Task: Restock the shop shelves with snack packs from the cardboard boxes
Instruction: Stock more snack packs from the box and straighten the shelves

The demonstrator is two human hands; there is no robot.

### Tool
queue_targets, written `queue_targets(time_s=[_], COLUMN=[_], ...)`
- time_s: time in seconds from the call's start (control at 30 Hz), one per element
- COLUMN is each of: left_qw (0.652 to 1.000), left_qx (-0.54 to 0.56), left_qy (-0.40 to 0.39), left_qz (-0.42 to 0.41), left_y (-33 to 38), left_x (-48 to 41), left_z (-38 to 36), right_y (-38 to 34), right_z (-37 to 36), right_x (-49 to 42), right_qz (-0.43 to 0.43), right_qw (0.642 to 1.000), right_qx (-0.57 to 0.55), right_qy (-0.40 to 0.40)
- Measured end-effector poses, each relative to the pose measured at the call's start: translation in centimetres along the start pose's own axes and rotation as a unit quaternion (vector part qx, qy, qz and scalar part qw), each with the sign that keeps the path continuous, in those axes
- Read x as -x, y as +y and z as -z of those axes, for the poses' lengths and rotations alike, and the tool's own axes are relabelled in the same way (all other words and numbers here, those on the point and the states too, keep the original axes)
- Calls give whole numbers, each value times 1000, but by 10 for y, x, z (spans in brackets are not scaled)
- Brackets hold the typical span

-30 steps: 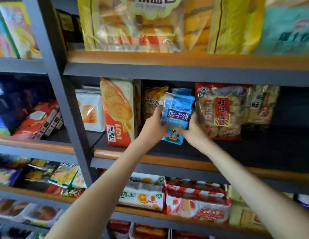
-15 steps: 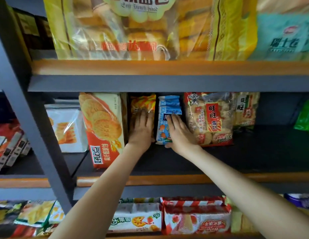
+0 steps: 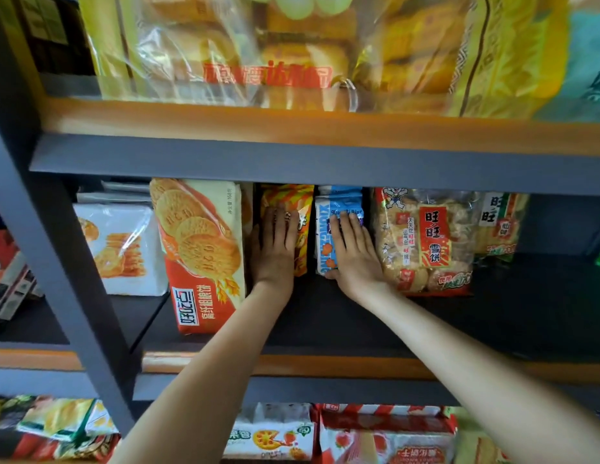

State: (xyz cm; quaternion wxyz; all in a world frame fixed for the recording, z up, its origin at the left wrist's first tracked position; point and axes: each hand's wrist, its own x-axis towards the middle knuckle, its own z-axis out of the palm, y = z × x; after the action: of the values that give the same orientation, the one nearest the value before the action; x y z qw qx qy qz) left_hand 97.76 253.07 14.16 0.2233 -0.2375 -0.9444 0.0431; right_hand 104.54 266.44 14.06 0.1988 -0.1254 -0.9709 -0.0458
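Dark shelf (image 3: pixel 325 323), open board in front and off right; your left hand (image 3: pixel 275 252) presses the orange pack (image 3: pixel 300 199), right hand (image 3: pixel 353 259) the blue pack (image 3: pixel 338 199), fingers straight, gripping nothing.

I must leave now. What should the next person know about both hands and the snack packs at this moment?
Left hand: open, fingers flat against the orange striped plastic snack pack.
Right hand: open, flat against the blue plastic snack pack.
Both packs stand upright on the dark middle shelf, between the tall orange biscuit pack and the clear rice-cracker bag.
Done: blue pack shelved.
Left: fetch further packs; cardboard boxes not in view.
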Motion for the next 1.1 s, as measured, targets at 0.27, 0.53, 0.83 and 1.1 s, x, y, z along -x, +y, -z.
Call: queue_targets(time_s=[0.27,0.53,0.83,1.1], left_qw=[992,899,836,708], left_qx=[121,431,454,357], left_qy=[-46,78,170,-35], left_qz=[-2,14,257,608], left_y=[6,2,-31,-83], left_x=[23,130,297,509], left_z=[30,57,28,-80], right_y=[-7,-29,-124,-268], right_z=[16,67,35,-54], right_x=[10,104,185,264], right_qz=[-22,105,295,413], right_qw=[998,951,834,741], right_qx=[-48,-289,-467,-425], right_qy=[-23,24,-16,-317])
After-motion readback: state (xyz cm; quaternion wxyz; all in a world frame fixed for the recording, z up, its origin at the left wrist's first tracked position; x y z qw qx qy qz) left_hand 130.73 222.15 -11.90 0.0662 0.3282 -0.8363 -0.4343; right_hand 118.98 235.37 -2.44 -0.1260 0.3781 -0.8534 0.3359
